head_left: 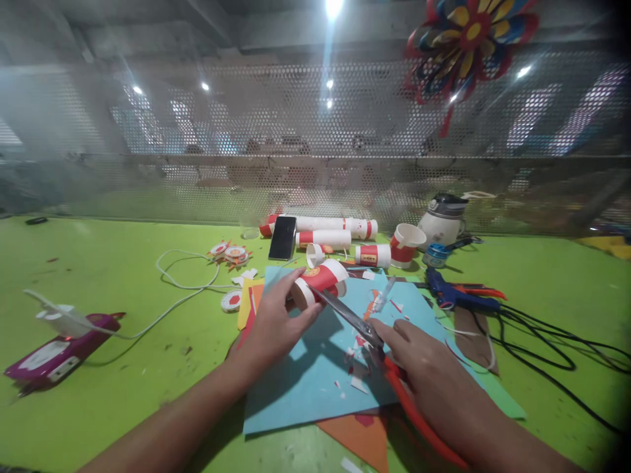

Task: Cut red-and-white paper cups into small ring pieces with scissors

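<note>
Paper cup (324, 277) | in left hand (272, 315) | scissors (351, 318) in right hand (424, 358) touch it

green table (98, 256) | purple power strip (62, 358), left | coloured paper sheets (300, 397), middle | white jug (438, 228), back right

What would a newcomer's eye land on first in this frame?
Probably the big multicoloured flower decoration at the upper right. Next comes the centre, where the right grip holds red-orange-handled scissors, their blades at a red-and-white paper cup in the left grip. Beneath them, a light-blue sheet stands out on the vivid green table.
</note>
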A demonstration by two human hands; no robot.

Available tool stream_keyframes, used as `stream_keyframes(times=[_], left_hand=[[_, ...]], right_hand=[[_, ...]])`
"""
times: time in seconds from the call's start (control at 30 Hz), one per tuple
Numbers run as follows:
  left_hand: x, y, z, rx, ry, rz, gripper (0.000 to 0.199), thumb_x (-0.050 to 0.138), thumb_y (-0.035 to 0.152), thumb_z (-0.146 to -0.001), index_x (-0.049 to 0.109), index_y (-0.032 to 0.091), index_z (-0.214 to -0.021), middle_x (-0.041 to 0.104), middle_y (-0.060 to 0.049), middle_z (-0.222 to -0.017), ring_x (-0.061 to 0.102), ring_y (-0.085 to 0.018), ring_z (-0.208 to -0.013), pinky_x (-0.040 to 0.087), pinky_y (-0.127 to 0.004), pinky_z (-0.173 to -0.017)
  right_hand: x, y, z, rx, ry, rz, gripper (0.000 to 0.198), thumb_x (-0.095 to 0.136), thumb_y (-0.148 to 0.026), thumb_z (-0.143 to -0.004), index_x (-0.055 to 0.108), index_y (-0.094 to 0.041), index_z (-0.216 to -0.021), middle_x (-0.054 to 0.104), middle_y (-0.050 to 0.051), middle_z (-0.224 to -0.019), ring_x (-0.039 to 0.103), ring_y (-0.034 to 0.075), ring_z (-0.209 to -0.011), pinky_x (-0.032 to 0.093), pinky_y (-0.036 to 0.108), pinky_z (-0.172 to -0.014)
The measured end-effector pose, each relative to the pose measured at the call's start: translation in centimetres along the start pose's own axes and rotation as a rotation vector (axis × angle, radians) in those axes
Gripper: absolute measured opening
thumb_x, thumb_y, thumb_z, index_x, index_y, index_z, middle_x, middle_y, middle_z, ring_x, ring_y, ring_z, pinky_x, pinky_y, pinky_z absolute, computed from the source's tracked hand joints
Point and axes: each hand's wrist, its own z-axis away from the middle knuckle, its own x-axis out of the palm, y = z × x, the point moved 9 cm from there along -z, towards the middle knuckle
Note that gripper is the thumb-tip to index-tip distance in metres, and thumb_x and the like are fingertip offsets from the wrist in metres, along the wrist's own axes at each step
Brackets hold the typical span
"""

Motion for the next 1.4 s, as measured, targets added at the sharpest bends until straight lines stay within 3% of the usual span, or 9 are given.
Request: stream_keyframes(times=[0.2,0.3,0.43,0.63,0.83,1.07,1.4], left_hand=[[-0.1,0.2,0.1,0.079,0.03,-0.057,0.055,0.067,0.031,-0.077,0.049,0.016,-0.127,0.057,-0.015,-0.123,0.061,-0.025,-0.106,0.052,-0.045,-0.092],[0.0,0.1,0.1,0.067,0.036,-0.066,0.055,0.067,0.033,-0.078,0.049,0.016,-0.127,0.057,-0.015,-0.123,0.061,-0.025,-0.105,0.052,-0.044,-0.091],[0.4,0.3,0.2,-0.013,-0.034,0.034,0.054,0.065,0.036,-0.079,0.05,0.017,-0.128,0.06,-0.014,-0.122,0.063,-0.026,-0.101,0.052,-0.044,-0.089],[0.2,-0.4,0.0,-0.198,-0.108,0.163,0.055,0.059,0.045,-0.082,0.053,0.019,-0.13,0.068,-0.009,-0.097,0.065,-0.026,-0.083,0.054,-0.042,-0.075],[0.1,-0.1,-0.1,-0.154,-0.074,0.192,0.057,0.061,0.04,-0.081,0.05,0.018,-0.133,0.065,-0.012,-0.119,0.062,-0.028,-0.104,0.048,-0.044,-0.091],[0.4,-0.4,0.2,-0.208,-0.059,0.254,0.064,0.064,0.038,-0.08,0.046,0.013,-0.136,0.065,-0.015,-0.119,0.062,-0.03,-0.106,0.049,-0.045,-0.093],[0.7,-0.6,0.2,-0.204,-0.077,0.442,0.056,0.068,0.034,-0.078,0.054,0.019,-0.13,0.064,-0.011,-0.124,0.059,-0.028,-0.112,0.046,-0.044,-0.096]], right_hand=[[-0.3,0.7,0.2,0.033,-0.048,-0.13,0.036,0.042,-0.03,-0.095,0.047,-0.025,-0.131,0.057,0.009,-0.101,0.058,0.025,-0.089,0.047,0.041,-0.075],[-0.4,0.8,0.1,0.026,-0.055,-0.148,0.035,0.044,-0.028,-0.095,0.048,-0.026,-0.13,0.058,0.009,-0.103,0.058,0.025,-0.094,0.046,0.042,-0.079],[-0.4,0.9,0.1,0.035,-0.045,-0.153,0.033,0.041,-0.023,-0.095,0.05,-0.026,-0.126,0.059,0.008,-0.1,0.059,0.024,-0.091,0.046,0.043,-0.079],[-0.2,1.1,0.1,0.07,-0.03,-0.088,0.035,0.04,-0.02,-0.093,0.05,-0.025,-0.126,0.056,0.009,-0.098,0.057,0.027,-0.09,0.046,0.046,-0.078],[-0.3,0.7,0.3,0.054,-0.024,-0.124,0.036,0.04,-0.019,-0.093,0.047,-0.024,-0.127,0.053,0.008,-0.097,0.056,0.025,-0.09,0.046,0.044,-0.079],[-0.4,1.0,0.2,0.008,0.008,-0.031,0.032,0.039,-0.021,-0.095,0.051,-0.022,-0.125,0.055,0.007,-0.089,0.056,0.025,-0.08,0.045,0.042,-0.07],[-1.0,0.4,0.0,-0.034,0.044,-0.086,0.033,0.043,-0.016,-0.092,0.054,-0.021,-0.122,0.06,0.008,-0.09,0.058,0.025,-0.083,0.045,0.04,-0.071]])
